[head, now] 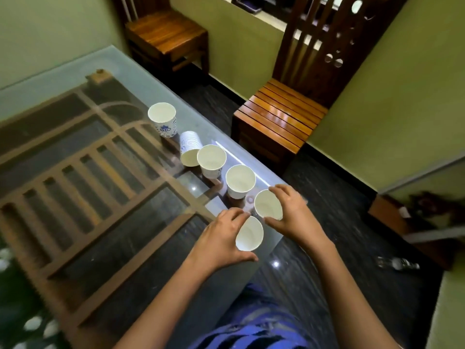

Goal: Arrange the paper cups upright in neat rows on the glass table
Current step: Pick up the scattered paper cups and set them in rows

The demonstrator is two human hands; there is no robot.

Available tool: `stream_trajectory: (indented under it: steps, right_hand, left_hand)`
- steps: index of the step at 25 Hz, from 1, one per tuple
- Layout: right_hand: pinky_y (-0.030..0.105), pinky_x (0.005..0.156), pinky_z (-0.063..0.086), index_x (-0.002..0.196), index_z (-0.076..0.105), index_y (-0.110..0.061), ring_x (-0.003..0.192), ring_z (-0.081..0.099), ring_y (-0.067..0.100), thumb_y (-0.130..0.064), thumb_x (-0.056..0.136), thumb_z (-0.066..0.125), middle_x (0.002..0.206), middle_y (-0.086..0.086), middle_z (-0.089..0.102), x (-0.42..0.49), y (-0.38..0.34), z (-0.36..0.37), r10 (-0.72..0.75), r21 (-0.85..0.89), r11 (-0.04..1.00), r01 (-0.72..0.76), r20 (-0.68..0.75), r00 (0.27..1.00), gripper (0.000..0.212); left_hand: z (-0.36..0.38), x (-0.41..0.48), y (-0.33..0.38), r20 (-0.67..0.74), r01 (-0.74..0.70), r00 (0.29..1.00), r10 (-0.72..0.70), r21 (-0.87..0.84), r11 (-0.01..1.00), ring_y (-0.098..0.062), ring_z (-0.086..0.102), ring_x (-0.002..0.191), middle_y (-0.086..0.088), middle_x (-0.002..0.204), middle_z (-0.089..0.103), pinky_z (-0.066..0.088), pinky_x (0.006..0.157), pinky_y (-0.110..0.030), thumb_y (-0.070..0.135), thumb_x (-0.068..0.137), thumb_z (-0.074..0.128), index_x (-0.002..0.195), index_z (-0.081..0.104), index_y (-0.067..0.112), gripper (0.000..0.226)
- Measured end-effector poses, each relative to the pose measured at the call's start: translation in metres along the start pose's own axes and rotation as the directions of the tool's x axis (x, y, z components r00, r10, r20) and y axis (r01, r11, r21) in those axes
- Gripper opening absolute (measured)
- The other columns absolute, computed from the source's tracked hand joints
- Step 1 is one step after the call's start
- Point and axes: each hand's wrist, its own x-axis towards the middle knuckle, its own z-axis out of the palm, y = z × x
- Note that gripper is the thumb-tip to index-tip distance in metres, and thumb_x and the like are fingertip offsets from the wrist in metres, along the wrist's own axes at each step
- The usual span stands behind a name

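Left hand curls round a tilted paper cup at the glass surface's near edge. Right hand grips a second cup just beside it. Beyond, three upright cups stand in line and a tipped cup lies among them.

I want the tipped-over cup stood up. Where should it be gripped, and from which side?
Pinch the tipped cup across its patterned side wall, coming from above and the left: it lies on its side, with an upright cup crowding its right.

6 cups along table edge
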Motion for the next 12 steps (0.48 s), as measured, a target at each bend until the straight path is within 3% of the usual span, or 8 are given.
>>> stream_trajectory:
  steps: [2,6,12]
  right_hand:
    - [0.037,0.105,0.037,0.140,0.031,-0.018,0.133,0.031,0.023,-0.035,0.079,0.069,0.147,0.005,0.030,0.001,0.001,0.003,0.007,-0.026,1.000,-0.006,0.040,0.999,0.074]
    - [0.032,0.098,0.040,0.139,0.032,-0.017,0.123,0.040,0.022,-0.032,0.077,0.071,0.139,0.004,0.038,0.003,-0.003,0.007,-0.045,-0.036,0.998,0.047,0.051,0.998,0.075]
    - [0.013,0.086,0.026,0.133,0.043,-0.016,0.120,0.044,0.018,-0.034,0.068,0.077,0.133,0.000,0.046,0.003,-0.050,0.025,-0.265,0.095,0.963,0.253,0.134,0.955,0.076]
  left_hand:
    - [0.003,-0.001,0.002,-0.022,-0.001,1.000,0.001,0.020,1.000,-0.017,0.042,0.117,0.001,0.128,0.045,0.045,0.094,-0.037,0.044,0.061,0.077,0.131,0.043,0.017,0.082]
    - [-0.002,-0.014,-0.005,-0.096,0.044,0.994,-0.044,-0.005,0.999,-0.017,0.041,0.118,0.000,0.128,0.046,0.044,0.094,-0.035,0.037,0.065,0.074,0.131,0.044,0.016,0.075]
    - [-0.023,-0.077,-0.044,-0.283,0.288,0.904,-0.320,-0.149,0.946,-0.015,0.041,0.118,0.000,0.129,0.047,0.023,0.094,-0.011,0.035,0.063,0.079,0.131,0.047,0.013,0.078]
